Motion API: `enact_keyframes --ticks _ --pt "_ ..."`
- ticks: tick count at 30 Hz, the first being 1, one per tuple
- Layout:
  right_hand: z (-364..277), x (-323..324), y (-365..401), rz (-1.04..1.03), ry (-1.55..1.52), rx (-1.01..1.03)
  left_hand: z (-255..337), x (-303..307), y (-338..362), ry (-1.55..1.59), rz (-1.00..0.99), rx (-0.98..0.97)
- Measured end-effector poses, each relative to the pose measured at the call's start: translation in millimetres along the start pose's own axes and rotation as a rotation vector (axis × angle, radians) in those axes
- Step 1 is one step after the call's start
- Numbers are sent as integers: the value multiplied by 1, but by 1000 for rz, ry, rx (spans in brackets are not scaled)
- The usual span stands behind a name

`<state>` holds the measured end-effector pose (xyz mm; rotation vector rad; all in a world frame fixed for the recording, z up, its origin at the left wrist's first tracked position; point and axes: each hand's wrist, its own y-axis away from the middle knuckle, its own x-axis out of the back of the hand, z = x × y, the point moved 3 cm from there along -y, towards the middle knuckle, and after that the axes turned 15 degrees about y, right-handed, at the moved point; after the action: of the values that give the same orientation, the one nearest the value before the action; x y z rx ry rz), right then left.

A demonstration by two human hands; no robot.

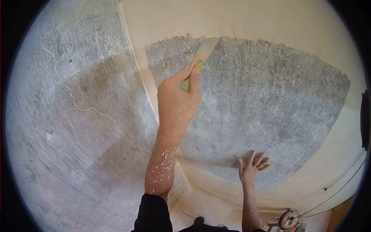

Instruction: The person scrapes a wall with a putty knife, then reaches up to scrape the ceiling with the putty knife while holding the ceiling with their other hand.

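My left hand [179, 91] is raised high and wrapped around the green handle [186, 84] of a scraper. The flat blade of the scraper [208, 47] lies against the wall, at the ragged upper border between the grey stripped patch [251, 96] and the cream coating [247, 17]. Pale flakes dot my left hand and forearm. Lower down, my right hand [253, 166] rests with spread fingers on the grey patch, holding nothing. Small flakes also cling to the right forearm.
An inside corner [135, 58] separates the grey patch from a left wall [77, 123] with a long, winding crack. At the bottom right stands an orange and black cable reel [288, 221], near dark cables [340, 188] crossing the wall. Floor tiles [189, 219] show below.
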<state>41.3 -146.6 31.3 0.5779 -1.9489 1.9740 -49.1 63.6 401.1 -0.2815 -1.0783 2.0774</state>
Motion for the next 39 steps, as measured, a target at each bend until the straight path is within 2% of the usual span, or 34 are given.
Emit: enact_keyframes --ticks 3,6,9,12,15,18,21,24,27,30,33,36,39 --pt "2 -1 2 -12 7 12 3 8 5 -13 -73 54" --pt "2 -2 3 -24 2 12 -6 -1 0 -21 72 -123" --pt "3 -3 4 -46 -47 -28 -9 8 10 -37 16 -14" --pt "2 1 1 -29 -5 11 -18 -10 1 -53 151 -288" --pt "2 1 1 -26 19 24 -10 9 6 -84 26 -32" --pt "1 1 2 -51 2 11 -16 -5 0 -70 90 -141" --pt "3 0 3 -65 -38 23 -6 5 6 -132 29 -73" --pt "3 -2 5 -80 3 27 -15 -8 -3 -100 102 -199" --pt "4 -2 6 -103 -9 30 -8 8 1 -11 33 27" --pt "4 0 4 -106 -10 31 -19 0 -6 -55 90 -155" --pt "5 1 4 -114 -17 39 -8 9 -3 -23 20 77" --pt "6 -1 6 -142 19 55 -15 6 -8 -30 56 -18" --pt "6 -1 7 -176 -3 45 -12 13 -9 -95 57 -33"
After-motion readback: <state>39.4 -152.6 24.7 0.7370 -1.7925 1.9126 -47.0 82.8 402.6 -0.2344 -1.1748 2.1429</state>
